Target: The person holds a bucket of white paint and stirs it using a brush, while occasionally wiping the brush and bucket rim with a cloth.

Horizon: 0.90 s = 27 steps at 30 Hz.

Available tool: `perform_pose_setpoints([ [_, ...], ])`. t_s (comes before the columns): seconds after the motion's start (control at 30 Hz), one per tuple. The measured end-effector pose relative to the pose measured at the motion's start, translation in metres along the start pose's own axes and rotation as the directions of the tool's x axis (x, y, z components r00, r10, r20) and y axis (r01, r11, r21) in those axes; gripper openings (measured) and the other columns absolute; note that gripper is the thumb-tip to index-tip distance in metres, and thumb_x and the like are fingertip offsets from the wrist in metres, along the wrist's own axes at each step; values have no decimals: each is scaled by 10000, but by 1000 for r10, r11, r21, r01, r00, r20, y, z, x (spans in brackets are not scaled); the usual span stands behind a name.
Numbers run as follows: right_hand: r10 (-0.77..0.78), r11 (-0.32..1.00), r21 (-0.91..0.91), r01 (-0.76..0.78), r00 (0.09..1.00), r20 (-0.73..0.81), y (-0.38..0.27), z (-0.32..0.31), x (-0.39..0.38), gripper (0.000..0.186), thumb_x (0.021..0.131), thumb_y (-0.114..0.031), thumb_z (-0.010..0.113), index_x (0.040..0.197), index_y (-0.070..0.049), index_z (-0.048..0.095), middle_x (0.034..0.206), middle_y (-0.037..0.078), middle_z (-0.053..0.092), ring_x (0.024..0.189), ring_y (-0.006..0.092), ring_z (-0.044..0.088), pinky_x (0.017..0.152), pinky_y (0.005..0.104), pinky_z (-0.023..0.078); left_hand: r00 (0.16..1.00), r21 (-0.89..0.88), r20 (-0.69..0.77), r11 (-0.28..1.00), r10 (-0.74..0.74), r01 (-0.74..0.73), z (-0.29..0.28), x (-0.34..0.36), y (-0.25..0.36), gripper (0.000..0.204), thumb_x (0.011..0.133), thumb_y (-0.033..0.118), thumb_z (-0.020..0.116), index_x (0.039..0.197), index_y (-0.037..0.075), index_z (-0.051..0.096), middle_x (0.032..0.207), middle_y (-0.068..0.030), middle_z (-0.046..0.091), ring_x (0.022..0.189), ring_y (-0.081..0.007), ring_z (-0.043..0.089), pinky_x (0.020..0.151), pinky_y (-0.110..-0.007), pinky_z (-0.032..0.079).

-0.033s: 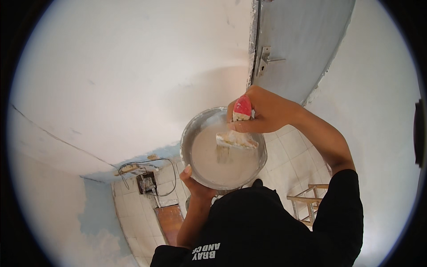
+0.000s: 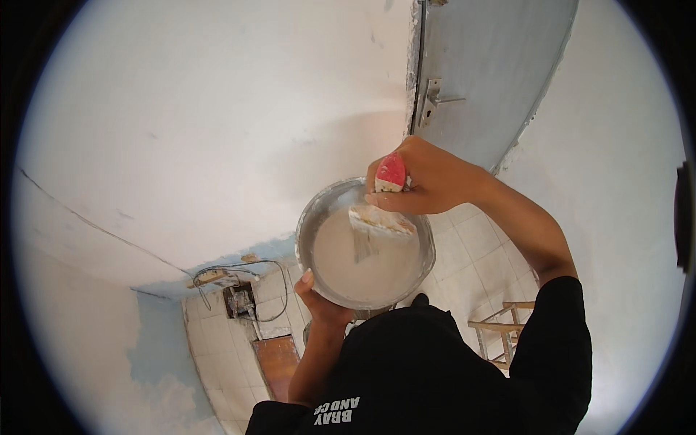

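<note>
A round metal pot (image 2: 308, 250) holds pale, thin paint (image 2: 362, 279), its rim crusted with dried splashes. My left hand (image 2: 324, 306) grips the pot at its lower left, with the thumb over the rim and the fingers hidden underneath. Above the pot's far side, my right hand (image 2: 428, 177) is closed round the handle of a wide paintbrush (image 2: 383, 220). The handle end is red and the lower part is caked with paint. The brush points down into the pot, its bristles at the paint's surface; whether the tips are under it I cannot tell.
A patchy white wall (image 2: 203, 130) rises ahead, beside a grey door (image 2: 493, 65) with a metal handle. On the tiled floor at left lie a looped cable (image 2: 284, 290), a dark box (image 2: 239, 299) and a brown board (image 2: 278, 362). A wooden stool-like frame (image 2: 500, 328) stands at right.
The brush has shifted slightly up and left with my right hand, and its head has tilted a little. My left hand keeps its grip on the pot.
</note>
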State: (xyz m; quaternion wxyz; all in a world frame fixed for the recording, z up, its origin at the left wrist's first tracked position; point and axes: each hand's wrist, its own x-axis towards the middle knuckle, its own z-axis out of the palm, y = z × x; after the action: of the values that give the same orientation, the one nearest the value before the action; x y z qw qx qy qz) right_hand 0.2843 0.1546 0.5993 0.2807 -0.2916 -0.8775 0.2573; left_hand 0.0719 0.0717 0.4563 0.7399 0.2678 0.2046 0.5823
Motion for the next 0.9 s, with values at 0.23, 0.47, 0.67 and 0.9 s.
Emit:
perform_pose_setpoints([
  [0.23,19,975,-218,-33,998,-68,-15,32,16,184,823,-230,639,798,-48,631,584,95,583,486,233,530,496,297,427,997,14,-66,999,-34,35,-8,-7,3,832,731,589,463,1347,36,389,1291,-143,484,1174,-289,498,933,-426,446],
  [0.47,-30,998,55,25,996,88,-24,45,9,164,799,-211,654,779,-54,613,564,98,547,471,241,482,491,314,401,999,-53,18,998,-29,30,-12,-10,7,808,752,576,450,1358,46,383,1327,-131,464,1202,-283,477,951,-424,433],
  [0.67,24,997,-76,-15,993,113,-36,30,6,144,797,-182,642,741,-58,594,555,74,538,466,210,473,484,300,391,1000,-35,10,999,-17,17,-17,-20,7,761,775,564,411,1333,46,415,1298,-128,495,1165,-274,510,930,-413,453],
  [0.9,15,991,-134,-24,998,-68,-42,55,6,156,793,-169,628,732,-34,579,584,104,554,508,240,510,513,318,414,997,-21,-53,998,-58,57,-31,-35,5,747,778,587,381,1281,41,462,1231,-116,540,1109,-252,545,875,-389,481],
])
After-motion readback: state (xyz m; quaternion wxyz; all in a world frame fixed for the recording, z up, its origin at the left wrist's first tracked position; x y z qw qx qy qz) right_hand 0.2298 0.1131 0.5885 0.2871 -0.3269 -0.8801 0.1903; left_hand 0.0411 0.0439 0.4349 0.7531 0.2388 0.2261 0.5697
